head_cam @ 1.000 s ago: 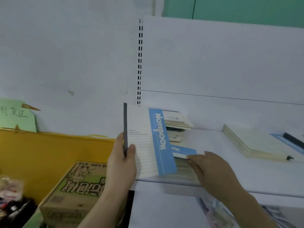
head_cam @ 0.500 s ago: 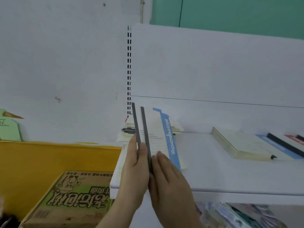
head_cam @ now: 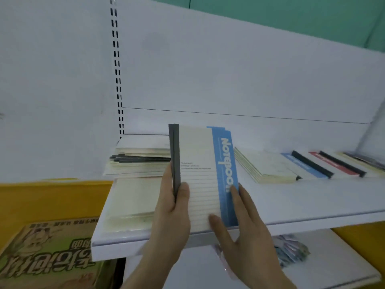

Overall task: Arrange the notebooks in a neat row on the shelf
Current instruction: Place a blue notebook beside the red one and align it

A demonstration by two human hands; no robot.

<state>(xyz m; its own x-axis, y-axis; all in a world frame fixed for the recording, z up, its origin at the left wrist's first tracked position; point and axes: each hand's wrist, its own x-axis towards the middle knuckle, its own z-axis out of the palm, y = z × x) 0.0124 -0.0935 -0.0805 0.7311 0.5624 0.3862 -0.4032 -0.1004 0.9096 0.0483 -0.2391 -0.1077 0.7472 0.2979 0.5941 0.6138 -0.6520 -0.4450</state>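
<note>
Now the 2 notebooks [head_cam: 198, 176] sit flush together, left hand [head_cam: 173, 209] gripping spines, right hand [head_cam: 239, 222] flat against covers.

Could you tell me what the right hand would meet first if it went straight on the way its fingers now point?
The right hand already touches the held notebooks; beyond them, probably the shelf's white back panel, though depth is unclear.

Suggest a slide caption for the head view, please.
Both hands hold two blue-striped notebooks upright over the white shelf.
</note>
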